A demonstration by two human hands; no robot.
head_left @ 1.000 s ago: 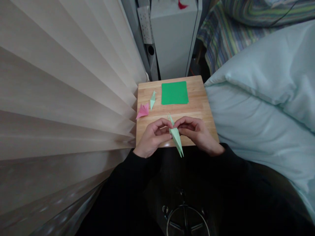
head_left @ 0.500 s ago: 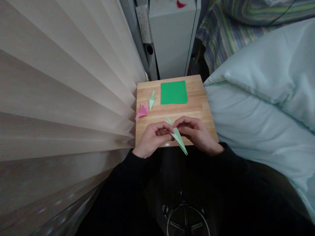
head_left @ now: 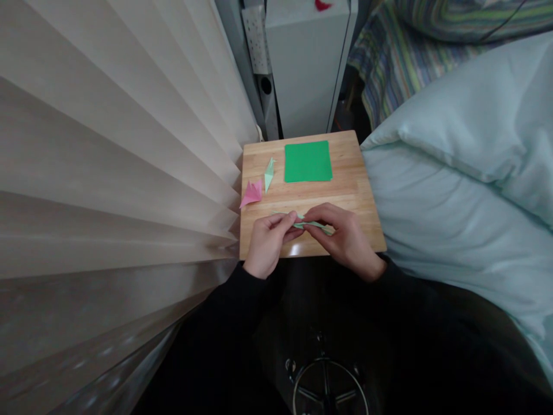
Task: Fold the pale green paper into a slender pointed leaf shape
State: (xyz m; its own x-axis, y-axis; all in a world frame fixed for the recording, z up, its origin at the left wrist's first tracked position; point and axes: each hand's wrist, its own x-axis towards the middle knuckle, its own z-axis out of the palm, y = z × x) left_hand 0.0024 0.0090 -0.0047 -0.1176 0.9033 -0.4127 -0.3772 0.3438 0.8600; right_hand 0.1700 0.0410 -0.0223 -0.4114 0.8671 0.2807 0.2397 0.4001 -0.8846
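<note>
A pale green folded paper piece [head_left: 311, 223] lies nearly level between my two hands, over the near half of a small wooden table [head_left: 349, 187]. My left hand [head_left: 268, 244] pinches its left end with the fingers closed. My right hand [head_left: 343, 237] grips its right part, and its fingers cover much of the paper. Both sleeves are black.
On the table lie a square sheet of green paper [head_left: 308, 162], a small pale green folded figure [head_left: 269, 173] and a pink folded figure [head_left: 252, 192]. A pleated beige curtain [head_left: 108, 173] hangs at the left. A pale blue duvet [head_left: 466, 173] lies right, a grey cabinet [head_left: 306, 63] behind.
The folded paper has turned from pointing down toward me to lying nearly flat between my hands. Both hands have shifted slightly with it.
</note>
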